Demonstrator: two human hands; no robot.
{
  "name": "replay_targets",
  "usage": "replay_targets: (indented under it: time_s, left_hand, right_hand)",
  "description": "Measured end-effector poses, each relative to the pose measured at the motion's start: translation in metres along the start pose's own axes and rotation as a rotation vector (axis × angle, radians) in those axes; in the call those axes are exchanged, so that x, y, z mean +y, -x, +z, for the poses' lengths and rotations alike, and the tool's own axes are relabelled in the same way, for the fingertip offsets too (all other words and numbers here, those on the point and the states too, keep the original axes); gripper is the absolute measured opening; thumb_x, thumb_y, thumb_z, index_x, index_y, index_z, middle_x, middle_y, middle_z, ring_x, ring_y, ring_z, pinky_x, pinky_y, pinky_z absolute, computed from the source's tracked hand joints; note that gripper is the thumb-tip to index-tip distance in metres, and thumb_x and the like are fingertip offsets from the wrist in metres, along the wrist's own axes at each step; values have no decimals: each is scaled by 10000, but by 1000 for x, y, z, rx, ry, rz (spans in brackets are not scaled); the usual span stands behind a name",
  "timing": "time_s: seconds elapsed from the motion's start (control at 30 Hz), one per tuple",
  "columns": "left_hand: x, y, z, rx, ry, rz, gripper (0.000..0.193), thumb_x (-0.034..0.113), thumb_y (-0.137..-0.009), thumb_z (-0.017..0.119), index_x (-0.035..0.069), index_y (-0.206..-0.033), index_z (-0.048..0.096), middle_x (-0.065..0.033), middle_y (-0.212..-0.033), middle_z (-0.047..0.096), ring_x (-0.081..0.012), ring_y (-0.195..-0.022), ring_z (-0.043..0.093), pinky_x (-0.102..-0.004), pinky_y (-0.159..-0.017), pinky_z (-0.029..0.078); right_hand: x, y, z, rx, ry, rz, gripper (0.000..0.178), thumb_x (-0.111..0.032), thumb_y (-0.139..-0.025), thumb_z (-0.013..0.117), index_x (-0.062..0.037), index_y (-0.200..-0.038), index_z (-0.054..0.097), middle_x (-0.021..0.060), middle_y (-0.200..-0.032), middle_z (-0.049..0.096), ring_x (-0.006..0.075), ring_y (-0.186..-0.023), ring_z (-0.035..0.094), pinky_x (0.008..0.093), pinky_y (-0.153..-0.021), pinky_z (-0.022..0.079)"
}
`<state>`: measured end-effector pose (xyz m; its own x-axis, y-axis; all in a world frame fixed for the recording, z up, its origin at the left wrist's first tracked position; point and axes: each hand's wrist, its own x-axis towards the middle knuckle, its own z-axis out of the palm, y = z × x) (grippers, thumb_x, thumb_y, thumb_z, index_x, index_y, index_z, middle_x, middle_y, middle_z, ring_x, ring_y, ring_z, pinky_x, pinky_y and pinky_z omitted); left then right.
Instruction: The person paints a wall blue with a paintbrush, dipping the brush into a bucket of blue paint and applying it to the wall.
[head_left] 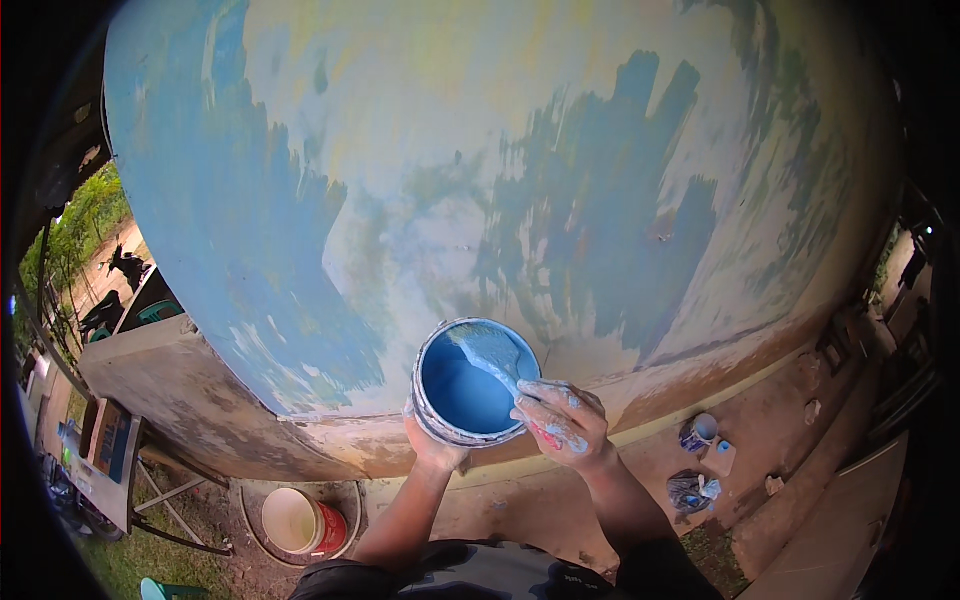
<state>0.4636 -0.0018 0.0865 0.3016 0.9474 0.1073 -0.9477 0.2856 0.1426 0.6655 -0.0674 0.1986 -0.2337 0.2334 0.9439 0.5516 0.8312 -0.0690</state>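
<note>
A paint bucket (430,408) with blue paint inside and a smeared rim is held up in front of my body. My left hand (434,450) supports it from the lower left side, its fingers mostly hidden beneath. In my paint-spattered right hand (563,425) is a paintbrush (490,352), its blue-coated head lying over the bucket's opening near the far rim. Beyond the bucket stands a large wall (430,260) with broad blue strokes at left and right and a pale, patchy middle.
A red and white bucket (300,522) stands on the ground at lower left. Farther left is a table (110,465) with things on it. At right lie a small paint pot (703,430) and a dark plastic bag (692,491). A low ledge (170,390) juts out left.
</note>
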Motion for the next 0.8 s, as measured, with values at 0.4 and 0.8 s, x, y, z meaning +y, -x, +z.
replay_targets:
  time_s: [0.4, 0.8]
  left_hand:
    - [51, 8, -17, -12, -50, -34, 739, 585, -1011, 376, 126, -1584, 455, -159, -1636, 439, -407, -1484, 434, -654, -1211, 351]
    - [172, 25, -48, 100, -124, -28, 671, 555, -1026, 367, 142, -1537, 505, -138, -1611, 468, -410, -1458, 456, -656, -1191, 374]
  right_hand:
    - [6, -17, 42, 442, -436, 561, 158, 82, -919, 745, 35, -1069, 725, 149, -1092, 734, 227, -950, 733, 330, -849, 609]
    - [21, -25, 183, 1128, -830, 1051, 280, -100, -1009, 715, 75, -1227, 693, 108, -1106, 707, 195, -927, 711, 353, -832, 616]
